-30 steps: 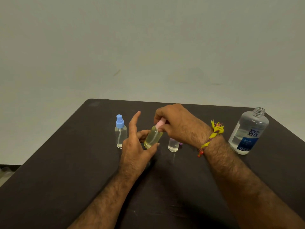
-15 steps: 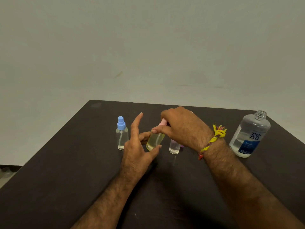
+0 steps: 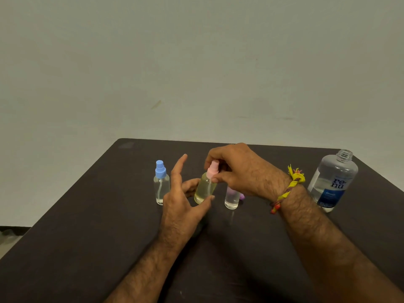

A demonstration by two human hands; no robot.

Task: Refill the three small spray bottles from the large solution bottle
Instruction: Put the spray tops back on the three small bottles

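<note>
Yellowish liquid fills most of the middle spray bottle (image 3: pixel 205 189), which is tilted, its top leaning toward the right hand. Left hand (image 3: pixel 180 201) holds the bottle's lower body: thumb tip on the near side, a curled finger on the far side, index finger raised straight and free of the bottle. Right hand (image 3: pixel 237 171) comes over from the right and pinches the pink spray cap (image 3: pixel 212 170) between thumb and fingers, other fingers curled above it. Whether the cap is seated tight or loose, cannot tell.

Just outside the left hand, on its far-left side, stands the blue-capped spray bottle (image 3: pixel 161 183), upright, clear, with only a little liquid at the bottom; apart from the hand.

Under the right hand, between the held bottle and the right wrist, stands a third small bottle (image 3: pixel 232 199), clear, with some liquid low down; its top is hidden by the hand. A bit of purple (image 3: pixel 241 196) shows just behind it; what it is, unclear.

Beyond the right wrist, well apart to the right, stands the large solution bottle (image 3: pixel 333 182), uncapped, blue label, partly full.

Right wrist wears a yellow-and-red thread band (image 3: pixel 288 189). All rests on a dark table (image 3: pixel 87 226).
</note>
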